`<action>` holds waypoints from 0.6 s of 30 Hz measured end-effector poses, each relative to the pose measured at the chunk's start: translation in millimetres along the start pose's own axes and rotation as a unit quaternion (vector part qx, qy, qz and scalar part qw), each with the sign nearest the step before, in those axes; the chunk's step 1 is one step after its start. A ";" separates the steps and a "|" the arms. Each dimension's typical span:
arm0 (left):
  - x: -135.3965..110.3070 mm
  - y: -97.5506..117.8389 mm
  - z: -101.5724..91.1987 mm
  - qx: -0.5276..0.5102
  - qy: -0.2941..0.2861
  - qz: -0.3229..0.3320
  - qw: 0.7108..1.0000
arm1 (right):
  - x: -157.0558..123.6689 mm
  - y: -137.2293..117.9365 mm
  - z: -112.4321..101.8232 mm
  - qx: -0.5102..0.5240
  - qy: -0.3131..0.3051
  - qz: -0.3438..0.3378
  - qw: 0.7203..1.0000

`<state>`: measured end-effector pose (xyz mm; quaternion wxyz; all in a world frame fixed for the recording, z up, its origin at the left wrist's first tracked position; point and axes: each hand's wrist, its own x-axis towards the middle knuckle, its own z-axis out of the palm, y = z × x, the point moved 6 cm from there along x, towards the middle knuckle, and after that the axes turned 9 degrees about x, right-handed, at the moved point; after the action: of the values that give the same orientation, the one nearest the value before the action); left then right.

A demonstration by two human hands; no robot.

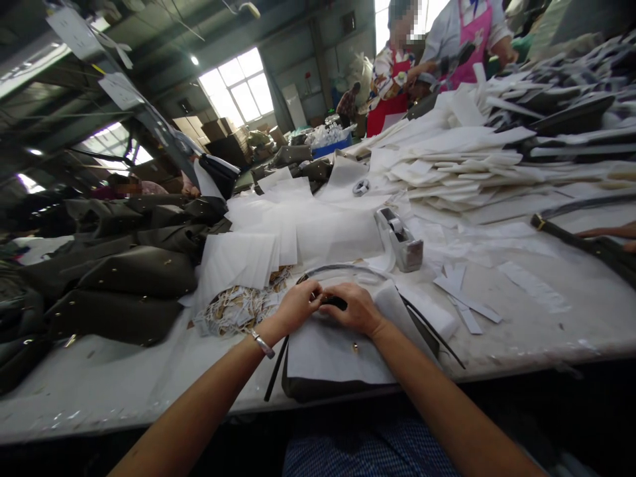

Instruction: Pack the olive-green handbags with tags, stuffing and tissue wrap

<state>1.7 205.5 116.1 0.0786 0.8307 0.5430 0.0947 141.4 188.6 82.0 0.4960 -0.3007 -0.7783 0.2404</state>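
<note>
In front of me on the table lies a dark bag (318,389), mostly covered by a white foam sheet (322,354). My left hand (301,301) has its fingers pinched together at the bag's upper edge. My right hand (356,308) curls close beside it, thumb and fingers around a short dark strap piece (336,302). What the left fingertips pinch is too small to make out. Beyond the hands arches the bag's handle (342,268), which looks wrapped in greyish film. A thin black strap (437,331) slants down on the right. A small gold stud (354,346) shows on the sheet.
A tape dispenser (410,252) stands beyond my right hand, near loose white strips (467,298). Stringed tags (236,308) and foam sheets (243,258) lie left. Dark bags (134,278) pile at far left, white sheets (462,159) at right. Co-workers stand behind; another hand (613,230) reaches in.
</note>
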 end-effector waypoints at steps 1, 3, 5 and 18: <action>-1.0 0.8 -0.1 -0.005 -0.001 0.003 1.000 | -0.4 0.4 0.1 0.000 0.006 0.003 1.000; -2.9 1.8 -0.2 -0.015 0.000 0.004 1.000 | -1.1 1.2 -0.1 0.008 0.021 0.010 1.000; -4.2 1.5 0.4 -0.024 0.004 0.000 1.000 | -1.5 2.3 0.0 0.027 0.033 0.016 0.999; 4.7 -19.1 14.0 -0.160 0.000 -0.071 0.984 | 5.0 3.0 -5.0 0.116 0.044 -0.025 0.992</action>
<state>-10.0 216.9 98.3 0.2174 0.7666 0.5785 0.1745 145.0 194.6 85.0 0.5671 -0.2321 -0.7298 0.3032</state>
